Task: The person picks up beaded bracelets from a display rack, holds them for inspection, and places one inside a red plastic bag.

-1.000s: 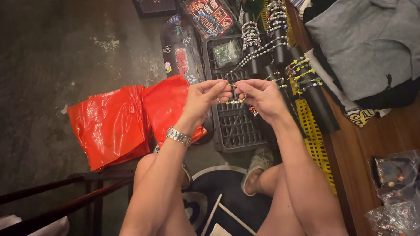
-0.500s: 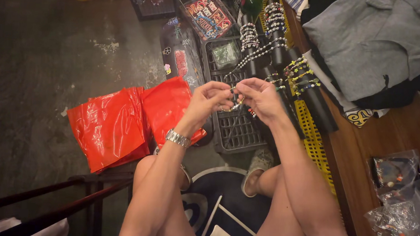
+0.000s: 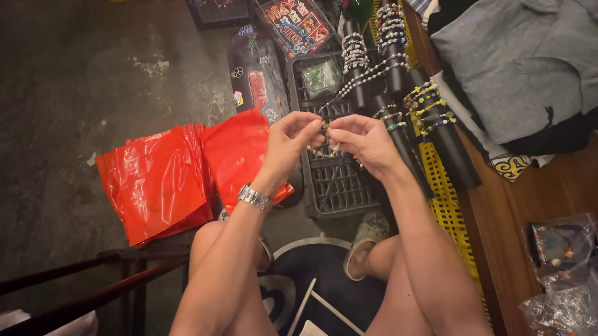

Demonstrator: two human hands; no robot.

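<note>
My left hand (image 3: 292,140) and my right hand (image 3: 363,140) meet in front of me, fingertips pinched together on a small beaded bracelet (image 3: 323,149) that hangs between them. A silver wristwatch (image 3: 254,197) sits on my left wrist. Both hands hover above a black plastic crate (image 3: 338,182) on the floor. Just beyond them stand black cylinders (image 3: 439,136) wrapped with several beaded bracelets (image 3: 355,52).
Two red plastic bags (image 3: 173,173) lie on the concrete floor at left. A skateboard deck (image 3: 254,77) and a box of printed items (image 3: 294,19) sit beyond. A wooden table (image 3: 543,196) at right holds grey clothes (image 3: 535,57) and clear packets (image 3: 564,263). Yellow crate (image 3: 447,206) under the cylinders.
My two hands have stayed pinched together on the bracelet, shifting slightly lower and left over the crate; the fingers have worked at it a little.
</note>
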